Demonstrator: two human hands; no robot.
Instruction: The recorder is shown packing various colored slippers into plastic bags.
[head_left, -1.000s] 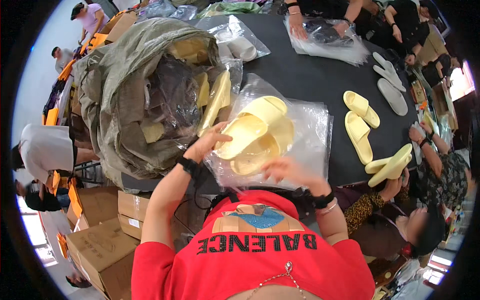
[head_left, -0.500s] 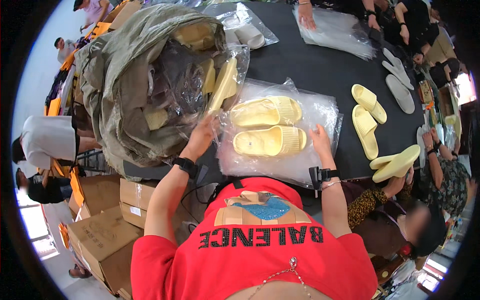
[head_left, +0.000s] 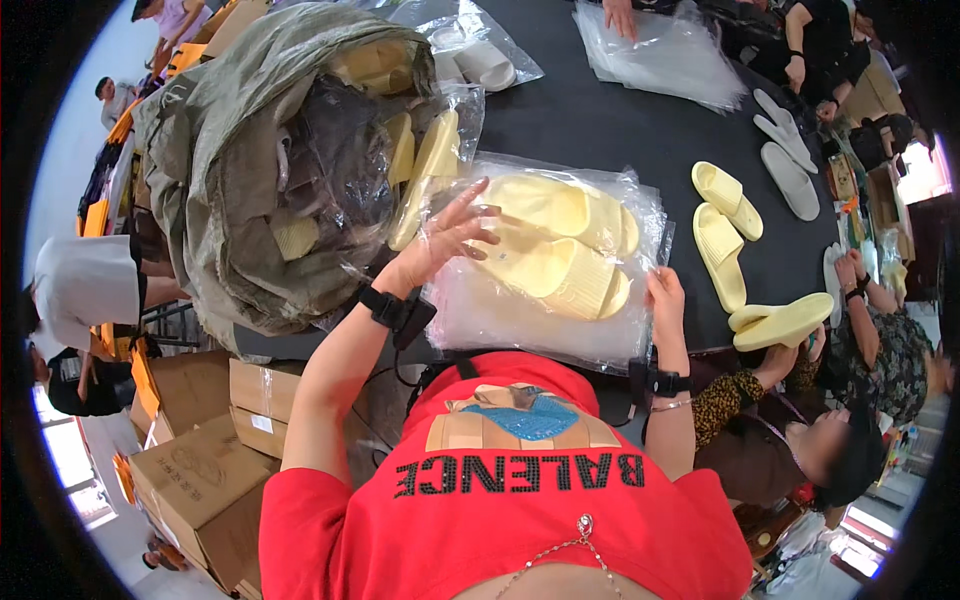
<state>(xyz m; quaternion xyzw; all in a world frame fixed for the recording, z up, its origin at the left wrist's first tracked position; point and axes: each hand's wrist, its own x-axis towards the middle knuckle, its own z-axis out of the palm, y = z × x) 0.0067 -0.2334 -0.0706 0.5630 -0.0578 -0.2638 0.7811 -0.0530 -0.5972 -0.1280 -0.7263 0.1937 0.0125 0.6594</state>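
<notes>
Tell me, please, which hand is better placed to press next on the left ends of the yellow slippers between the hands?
Left, probably: the left hand is open at those ends of the yellow slippers, while the right hand appears to pinch the right edge of the clear plastic.

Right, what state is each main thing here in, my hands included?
Pale yellow ribbed slippers in front: flat, under clear plastic film
Left hand: open, fingers spread
Right hand: fingers curled at the film's edge
Pale yellow slippers on the black tabletop: unbagged
Light grey slippers at right: unbagged
Whitish slippers at top: bagged
Grey-green woven sack: open
Brown taped cardboard box: shut
</notes>
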